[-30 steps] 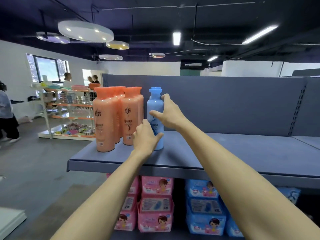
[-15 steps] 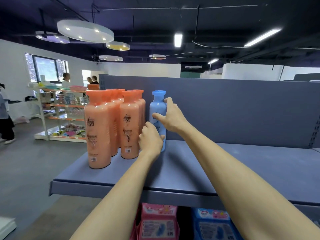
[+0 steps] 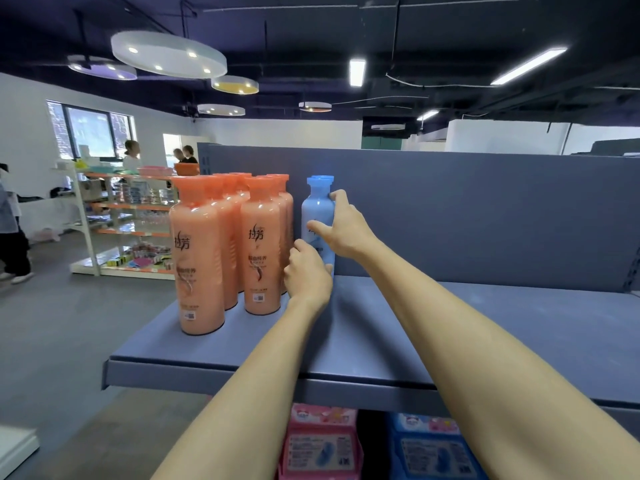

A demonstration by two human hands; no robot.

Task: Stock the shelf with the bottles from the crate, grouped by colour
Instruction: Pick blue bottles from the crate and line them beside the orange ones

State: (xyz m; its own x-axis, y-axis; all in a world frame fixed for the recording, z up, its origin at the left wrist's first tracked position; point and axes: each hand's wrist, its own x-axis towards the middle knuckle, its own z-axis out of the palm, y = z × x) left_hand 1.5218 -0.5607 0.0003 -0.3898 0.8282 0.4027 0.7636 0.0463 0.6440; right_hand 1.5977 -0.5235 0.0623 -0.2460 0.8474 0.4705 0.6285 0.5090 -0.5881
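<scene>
A smooth, pale blue plastic bottle with a flanged cap stands upright on the matte grey metal shelf, close to its back panel and just right of the glossy orange bottles, tall rounded cylinders in tight rows. The right hand has its grip curled around the blue bottle's shoulder; the left hand clasps its lower body.

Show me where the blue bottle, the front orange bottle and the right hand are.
blue bottle (image 3: 317, 211): head view, on its upper body.
front orange bottle (image 3: 197, 265): head view, on its label.
right hand (image 3: 346, 230): head view, on its back.
</scene>
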